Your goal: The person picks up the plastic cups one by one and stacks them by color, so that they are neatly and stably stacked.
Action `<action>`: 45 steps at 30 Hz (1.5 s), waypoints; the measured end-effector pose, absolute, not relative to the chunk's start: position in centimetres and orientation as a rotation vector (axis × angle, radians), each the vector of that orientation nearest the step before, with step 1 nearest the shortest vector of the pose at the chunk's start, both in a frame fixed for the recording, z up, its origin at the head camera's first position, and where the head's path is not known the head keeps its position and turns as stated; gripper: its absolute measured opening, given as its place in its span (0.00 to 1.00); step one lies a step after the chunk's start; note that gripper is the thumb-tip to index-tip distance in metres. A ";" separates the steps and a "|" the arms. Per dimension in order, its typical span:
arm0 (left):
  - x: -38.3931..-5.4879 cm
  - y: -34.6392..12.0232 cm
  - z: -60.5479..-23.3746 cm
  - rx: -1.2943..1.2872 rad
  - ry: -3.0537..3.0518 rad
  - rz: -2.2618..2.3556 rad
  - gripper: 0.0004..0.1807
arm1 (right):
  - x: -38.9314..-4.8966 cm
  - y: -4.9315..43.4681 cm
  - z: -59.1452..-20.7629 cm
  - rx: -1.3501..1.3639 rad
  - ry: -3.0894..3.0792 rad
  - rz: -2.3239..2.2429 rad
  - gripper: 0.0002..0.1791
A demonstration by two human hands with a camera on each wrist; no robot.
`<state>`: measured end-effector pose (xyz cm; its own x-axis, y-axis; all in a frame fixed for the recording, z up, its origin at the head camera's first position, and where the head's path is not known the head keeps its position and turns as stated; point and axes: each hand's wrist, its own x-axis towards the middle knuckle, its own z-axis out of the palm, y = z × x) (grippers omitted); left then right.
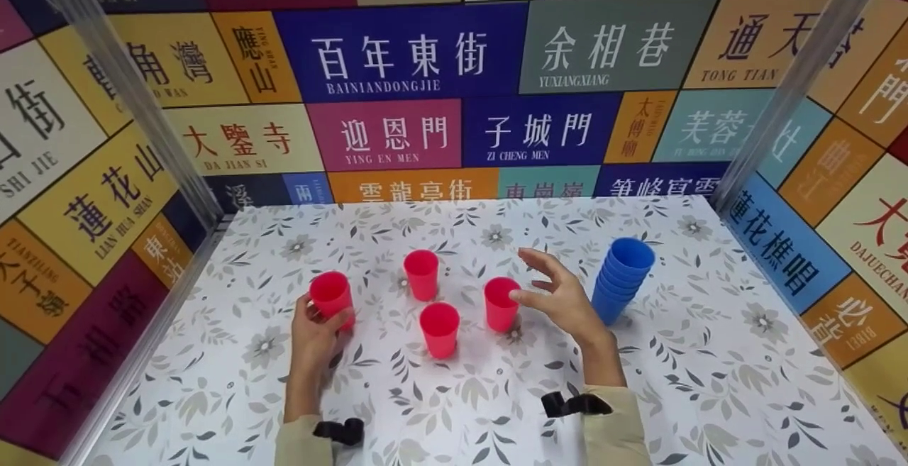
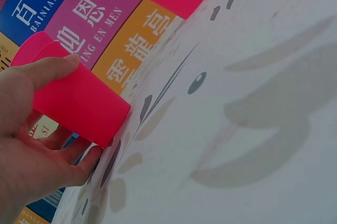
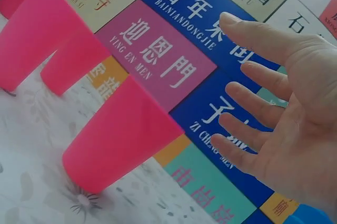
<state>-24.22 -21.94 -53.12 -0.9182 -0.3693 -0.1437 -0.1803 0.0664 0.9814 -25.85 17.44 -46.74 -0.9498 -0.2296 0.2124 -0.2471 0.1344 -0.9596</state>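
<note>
My left hand (image 1: 312, 338) grips a red plastic cup (image 1: 332, 299) at the left, thumb on the near side and fingers round the other. In the left wrist view this upright cup (image 2: 87, 97) has its base at or very close to the tabletop. My right hand (image 1: 571, 306) is beside another red cup (image 1: 501, 310), fingers spread and holding nothing. A gap shows between that hand (image 3: 287, 108) and the cup (image 3: 116, 139) in the right wrist view. Two more red cups stand between the hands, one farther back (image 1: 423, 278) and one nearer (image 1: 440, 335).
Just right of my right hand stands a stack of several blue cups (image 1: 616, 289), leaning slightly. The table (image 1: 234, 381) wears a white cloth with a leaf and flower print. Sign-patterned walls (image 1: 397, 132) rise behind it and on both sides, with clear corner posts (image 1: 787, 76).
</note>
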 end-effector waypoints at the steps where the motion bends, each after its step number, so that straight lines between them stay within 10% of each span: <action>1: -24.2 -22.0 -53.2 0.578 -2.186 -1.978 0.39 | -26.0 17.4 -47.1 0.497 -2.371 2.004 0.38; 22: -24.6 -21.7 -53.4 0.507 -2.150 -1.994 0.38 | -27.7 17.2 -52.0 0.417 -2.580 2.133 0.45; 45: -24.2 -21.9 -53.2 0.515 -2.130 -2.012 0.39 | -26.5 15.7 -48.7 0.378 -2.449 2.193 0.40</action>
